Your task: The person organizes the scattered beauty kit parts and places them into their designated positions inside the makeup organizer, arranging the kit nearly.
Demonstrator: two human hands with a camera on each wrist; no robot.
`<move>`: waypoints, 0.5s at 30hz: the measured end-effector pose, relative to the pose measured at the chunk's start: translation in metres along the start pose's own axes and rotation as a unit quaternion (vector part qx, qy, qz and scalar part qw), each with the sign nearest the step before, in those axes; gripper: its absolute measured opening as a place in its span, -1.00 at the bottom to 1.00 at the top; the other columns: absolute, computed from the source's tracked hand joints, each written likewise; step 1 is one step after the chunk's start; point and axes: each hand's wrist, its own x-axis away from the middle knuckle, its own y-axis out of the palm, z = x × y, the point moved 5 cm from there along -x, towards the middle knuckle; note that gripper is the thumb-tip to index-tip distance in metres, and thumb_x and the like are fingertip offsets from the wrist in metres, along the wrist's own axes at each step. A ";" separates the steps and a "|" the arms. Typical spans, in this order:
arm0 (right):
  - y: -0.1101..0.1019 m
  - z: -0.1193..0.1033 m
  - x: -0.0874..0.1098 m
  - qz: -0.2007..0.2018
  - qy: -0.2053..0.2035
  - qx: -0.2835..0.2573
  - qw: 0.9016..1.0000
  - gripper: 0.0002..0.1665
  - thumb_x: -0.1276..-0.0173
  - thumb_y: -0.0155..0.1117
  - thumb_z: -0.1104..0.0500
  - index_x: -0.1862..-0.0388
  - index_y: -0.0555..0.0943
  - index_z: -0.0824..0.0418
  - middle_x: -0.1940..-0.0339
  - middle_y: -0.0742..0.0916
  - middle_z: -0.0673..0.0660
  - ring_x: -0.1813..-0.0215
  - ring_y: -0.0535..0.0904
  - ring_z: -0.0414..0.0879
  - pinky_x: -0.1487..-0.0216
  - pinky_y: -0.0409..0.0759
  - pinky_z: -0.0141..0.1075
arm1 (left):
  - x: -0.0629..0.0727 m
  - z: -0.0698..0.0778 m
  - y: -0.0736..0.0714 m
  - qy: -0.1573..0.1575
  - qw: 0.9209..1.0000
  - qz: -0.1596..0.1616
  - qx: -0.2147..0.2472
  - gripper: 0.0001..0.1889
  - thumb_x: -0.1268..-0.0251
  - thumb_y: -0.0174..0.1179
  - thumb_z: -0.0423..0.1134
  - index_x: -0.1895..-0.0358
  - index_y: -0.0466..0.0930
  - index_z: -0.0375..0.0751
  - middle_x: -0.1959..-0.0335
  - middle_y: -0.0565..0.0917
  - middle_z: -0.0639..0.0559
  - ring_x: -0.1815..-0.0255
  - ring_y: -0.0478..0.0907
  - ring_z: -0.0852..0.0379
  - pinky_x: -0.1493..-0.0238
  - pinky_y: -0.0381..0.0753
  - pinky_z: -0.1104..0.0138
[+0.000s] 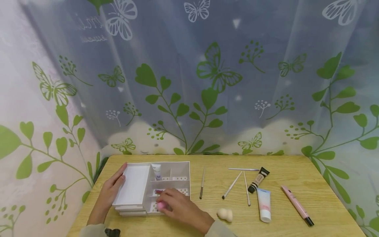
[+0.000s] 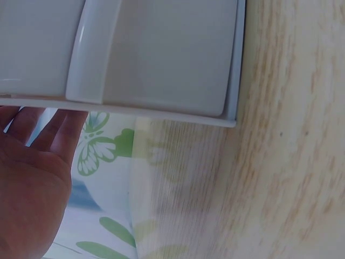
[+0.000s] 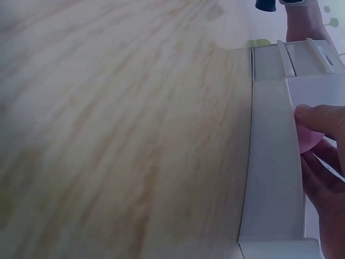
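Observation:
A white storage box (image 1: pixel 132 186) with drawers and open compartments stands at the left of the table. My left hand (image 1: pixel 108 190) rests against its left side; the left wrist view shows the extended fingers (image 2: pixel 64 135) along the box wall. Over the front right compartment, my right hand (image 1: pixel 180 205) pinches a smooth pink rounded thing (image 1: pixel 161 206), perhaps a makeup sponge. From the right wrist view, thumb and fingers are around this pink piece (image 3: pixel 308 138), just inside the front wall. A small white tube (image 1: pixel 157 171) stands in the rear compartment, and a small reddish item (image 1: pixel 159 191) lies in the middle one.
On the wooden table (image 1: pixel 213 184) to the right lie several thin makeup brushes (image 1: pixel 232 186), a black-and-beige tube (image 1: pixel 259 180), a white-and-pink tube (image 1: pixel 264 204), a long pink tube (image 1: pixel 297 204) and a cream sponge (image 1: pixel 225 215). A patterned curtain (image 1: pixel 189 82) hangs behind.

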 end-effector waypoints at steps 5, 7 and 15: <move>0.001 -0.001 0.001 0.018 -0.013 0.021 1.000 -0.69 -0.40 0.61 0.03 -0.08 0.79 -0.02 -0.10 0.78 -0.07 -0.18 0.70 -0.21 -0.33 0.65 -0.45 | 0.000 0.000 0.000 -0.002 1.000 -0.001 0.001 -0.43 -0.84 -0.02 -0.11 -0.71 0.26 -0.27 -0.74 0.24 -0.24 -0.40 0.12 0.89 -0.34 0.14 0.88; 0.001 -0.001 0.001 0.021 -0.015 0.019 0.999 -0.69 -0.40 0.61 0.03 -0.08 0.79 -0.01 -0.10 0.79 -0.07 -0.17 0.70 -0.21 -0.33 0.65 -0.46 | 0.000 0.000 0.000 -0.002 1.000 -0.001 0.002 -0.43 -0.84 -0.02 -0.11 -0.71 0.27 -0.27 -0.74 0.24 -0.23 -0.40 0.12 0.89 -0.35 0.14 0.88; 0.001 -0.003 0.002 0.026 -0.017 0.020 0.999 -0.68 -0.39 0.63 0.03 -0.08 0.80 0.01 -0.08 0.80 -0.07 -0.15 0.72 -0.20 -0.31 0.67 -0.43 | 0.000 -0.002 -0.001 -0.013 1.000 -0.003 -0.003 -0.43 -0.84 -0.03 -0.10 -0.72 0.26 -0.21 -0.75 0.25 -0.16 -0.45 0.11 0.83 -0.35 0.13 0.88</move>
